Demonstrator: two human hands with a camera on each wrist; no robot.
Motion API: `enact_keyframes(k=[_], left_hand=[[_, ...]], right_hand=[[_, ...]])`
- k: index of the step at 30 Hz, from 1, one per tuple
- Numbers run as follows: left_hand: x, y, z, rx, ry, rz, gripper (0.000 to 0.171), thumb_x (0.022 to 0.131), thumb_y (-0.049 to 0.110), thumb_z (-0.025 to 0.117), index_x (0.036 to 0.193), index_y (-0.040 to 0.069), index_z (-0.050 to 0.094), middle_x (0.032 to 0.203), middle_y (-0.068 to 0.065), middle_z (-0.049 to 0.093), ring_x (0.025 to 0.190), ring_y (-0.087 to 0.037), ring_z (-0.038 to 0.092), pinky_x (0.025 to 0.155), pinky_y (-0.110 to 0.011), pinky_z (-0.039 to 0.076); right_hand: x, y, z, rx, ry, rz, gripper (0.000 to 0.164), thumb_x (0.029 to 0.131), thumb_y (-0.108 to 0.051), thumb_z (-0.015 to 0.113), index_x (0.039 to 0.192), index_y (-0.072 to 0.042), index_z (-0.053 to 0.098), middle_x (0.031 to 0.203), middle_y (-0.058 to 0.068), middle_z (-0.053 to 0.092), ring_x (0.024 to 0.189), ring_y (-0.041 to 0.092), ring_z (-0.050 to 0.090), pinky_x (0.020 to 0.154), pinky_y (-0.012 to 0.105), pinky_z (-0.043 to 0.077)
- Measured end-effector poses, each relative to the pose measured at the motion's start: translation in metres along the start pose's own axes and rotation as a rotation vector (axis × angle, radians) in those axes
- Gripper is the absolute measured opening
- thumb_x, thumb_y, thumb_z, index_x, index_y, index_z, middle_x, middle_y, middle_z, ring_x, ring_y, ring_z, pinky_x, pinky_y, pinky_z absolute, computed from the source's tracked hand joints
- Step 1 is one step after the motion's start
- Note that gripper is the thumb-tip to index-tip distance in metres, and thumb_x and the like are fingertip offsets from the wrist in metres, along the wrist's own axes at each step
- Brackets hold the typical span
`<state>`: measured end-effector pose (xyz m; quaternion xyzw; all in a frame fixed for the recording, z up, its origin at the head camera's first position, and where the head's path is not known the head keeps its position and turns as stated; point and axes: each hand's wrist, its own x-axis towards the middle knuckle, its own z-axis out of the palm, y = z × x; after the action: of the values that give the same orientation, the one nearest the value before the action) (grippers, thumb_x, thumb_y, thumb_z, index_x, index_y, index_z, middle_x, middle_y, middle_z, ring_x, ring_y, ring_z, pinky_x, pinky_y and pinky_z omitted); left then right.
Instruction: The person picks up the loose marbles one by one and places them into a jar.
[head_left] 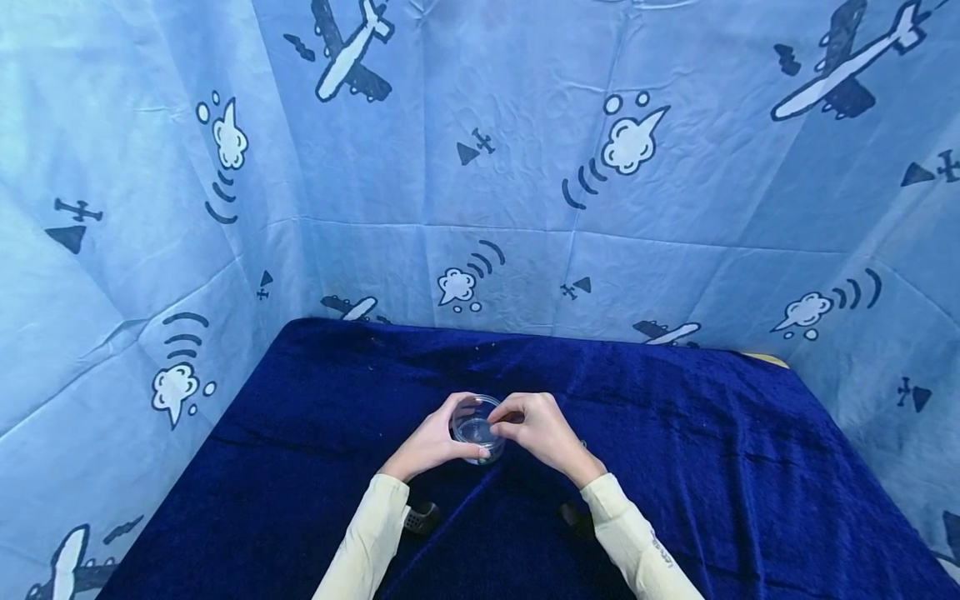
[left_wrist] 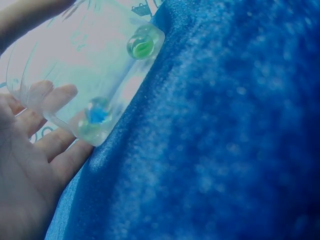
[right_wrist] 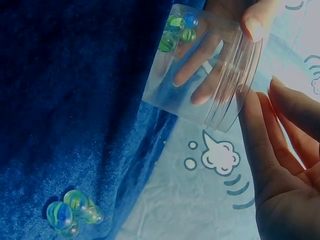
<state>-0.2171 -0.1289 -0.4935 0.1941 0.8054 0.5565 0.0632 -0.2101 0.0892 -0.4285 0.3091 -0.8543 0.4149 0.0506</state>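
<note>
My left hand (head_left: pixel 435 437) grips a clear plastic jar (right_wrist: pixel 195 95), its fingers spread round the wall and its thumb near the rim. The jar is tilted, with its mouth toward my right hand (head_left: pixel 536 429). Several glass marbles (right_wrist: pixel 175 22) with green and blue swirls lie at the bottom of the jar. In the left wrist view a green marble (left_wrist: pixel 141 46) and a blue one (left_wrist: pixel 97 112) show through the wall. My right fingertips are at the jar's mouth, thumb and forefinger a little apart, with nothing visible between them.
More swirled marbles (right_wrist: pixel 75 212) sit in a cluster on the dark blue cloth (head_left: pixel 675 467), below my right hand. Behind the covered table hangs a light blue curtain (head_left: pixel 525 167) printed with planes and clouds, which also runs along both sides.
</note>
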Motion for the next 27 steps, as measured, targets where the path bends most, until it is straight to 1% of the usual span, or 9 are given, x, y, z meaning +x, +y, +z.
enact_keyframes(k=[7, 13, 18, 21, 25, 27], left_hand=[[0.002, -0.003, -0.001, 0.001, -0.002, 0.0, 0.081, 0.081, 0.03, 0.088, 0.148, 0.016, 0.046, 0.148, -0.01, 0.054, 0.127, -0.028, 0.056, 0.107, -0.052, 0.043], [0.001, -0.001, -0.001, 0.009, 0.0, -0.008, 0.081, 0.08, 0.03, 0.089, 0.148, 0.015, 0.047, 0.147, -0.01, 0.054, 0.127, -0.028, 0.056, 0.108, -0.051, 0.042], [0.003, -0.001, -0.001, 0.002, 0.002, 0.009, 0.081, 0.08, 0.029, 0.088, 0.148, 0.013, 0.047, 0.148, -0.011, 0.054, 0.128, -0.028, 0.056, 0.108, -0.052, 0.042], [0.004, -0.001, -0.001, -0.011, 0.0, 0.007, 0.081, 0.08, 0.028, 0.088, 0.148, 0.013, 0.046, 0.149, -0.01, 0.054, 0.13, -0.028, 0.055, 0.109, -0.052, 0.041], [0.004, 0.002, 0.0, -0.022, 0.002, -0.009, 0.082, 0.08, 0.029, 0.088, 0.148, 0.014, 0.046, 0.149, -0.009, 0.053, 0.131, -0.028, 0.054, 0.111, -0.053, 0.04], [0.004, 0.003, 0.0, -0.028, 0.004, -0.018, 0.081, 0.08, 0.03, 0.088, 0.148, 0.014, 0.046, 0.149, -0.01, 0.054, 0.13, -0.028, 0.055, 0.11, -0.054, 0.04]], right_hand=[[-0.001, 0.001, -0.003, -0.011, 0.01, 0.017, 0.004, 0.089, -0.001, 0.079, 0.093, -0.001, 0.08, 0.091, 0.002, 0.075, 0.081, 0.013, 0.069, 0.075, 0.03, 0.059], [-0.002, 0.002, -0.005, -0.014, 0.025, 0.019, 0.004, 0.09, -0.003, 0.079, 0.093, -0.002, 0.08, 0.091, 0.001, 0.075, 0.08, 0.012, 0.069, 0.073, 0.029, 0.059], [-0.002, 0.004, -0.009, -0.013, 0.032, 0.013, 0.004, 0.09, -0.002, 0.078, 0.093, -0.001, 0.08, 0.09, 0.002, 0.075, 0.079, 0.011, 0.07, 0.072, 0.028, 0.059], [-0.002, 0.004, -0.011, -0.018, 0.034, 0.03, 0.004, 0.089, -0.003, 0.079, 0.092, -0.004, 0.081, 0.09, 0.001, 0.075, 0.079, 0.011, 0.069, 0.073, 0.028, 0.059], [-0.003, 0.004, -0.014, -0.023, 0.036, 0.061, 0.006, 0.09, -0.005, 0.08, 0.093, -0.009, 0.081, 0.091, 0.0, 0.075, 0.082, 0.011, 0.069, 0.076, 0.028, 0.058], [-0.003, 0.005, -0.016, -0.018, 0.04, 0.067, 0.006, 0.09, -0.005, 0.079, 0.093, -0.01, 0.081, 0.091, -0.001, 0.075, 0.083, 0.011, 0.069, 0.077, 0.028, 0.058]])
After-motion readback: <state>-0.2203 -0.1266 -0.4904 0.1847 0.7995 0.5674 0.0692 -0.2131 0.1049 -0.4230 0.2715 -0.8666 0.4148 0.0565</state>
